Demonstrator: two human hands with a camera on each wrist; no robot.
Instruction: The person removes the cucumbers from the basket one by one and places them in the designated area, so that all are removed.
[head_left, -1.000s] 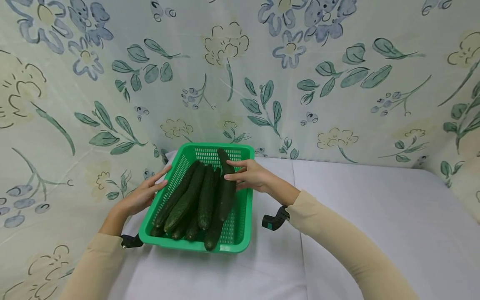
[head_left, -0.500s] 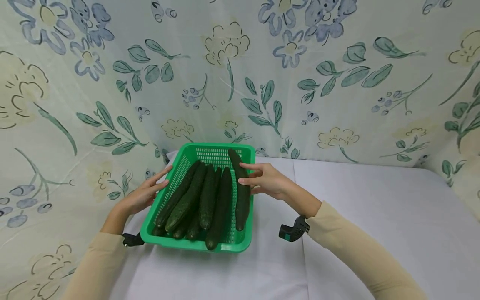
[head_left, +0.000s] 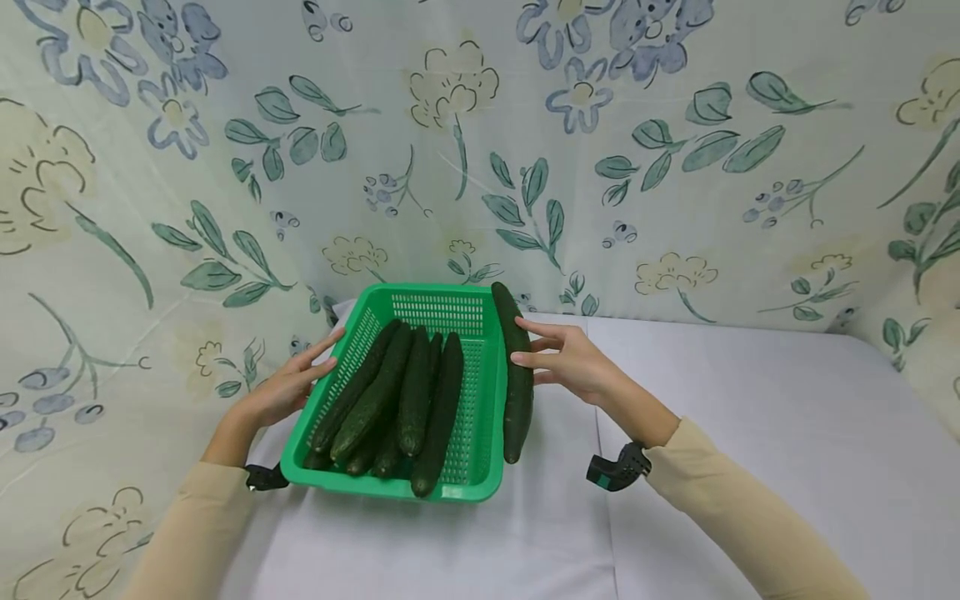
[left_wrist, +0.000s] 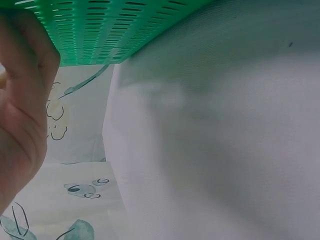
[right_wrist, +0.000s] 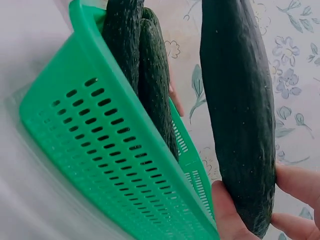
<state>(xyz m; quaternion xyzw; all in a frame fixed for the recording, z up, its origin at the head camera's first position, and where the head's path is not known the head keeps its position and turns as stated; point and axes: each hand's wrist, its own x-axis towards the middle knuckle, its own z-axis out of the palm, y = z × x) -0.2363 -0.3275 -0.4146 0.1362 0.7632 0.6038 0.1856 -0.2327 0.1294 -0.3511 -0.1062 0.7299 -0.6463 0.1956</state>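
In the head view, my right hand (head_left: 570, 364) holds a dark green cucumber (head_left: 517, 383) just outside the right rim of the green plastic basket (head_left: 491, 450). The right wrist view shows thumb and fingers on either side of this cucumber (right_wrist: 240, 100), near its lower end. My left hand (head_left: 283, 390) grips the basket's left rim, fingertips over the edge. Bent fingers (left_wrist: 42, 50) lie against the outer wall in the left wrist view. Several more cucumbers (head_left: 378, 400) lie lengthwise in the left and middle of the basket, some underneath others.
A white cloth (head_left: 712, 433) covers the table, stretching right of the basket. Floral fabric (head_left: 465, 167) hangs behind and at the left, close to the basket's far side. The basket's perforated wall (right_wrist: 107, 145) slopes upward beside the right hand.
My right hand has lifted the cucumber from the basket's right part and carried it rightward past the rim. The left hand and the basket have stayed nearly still.
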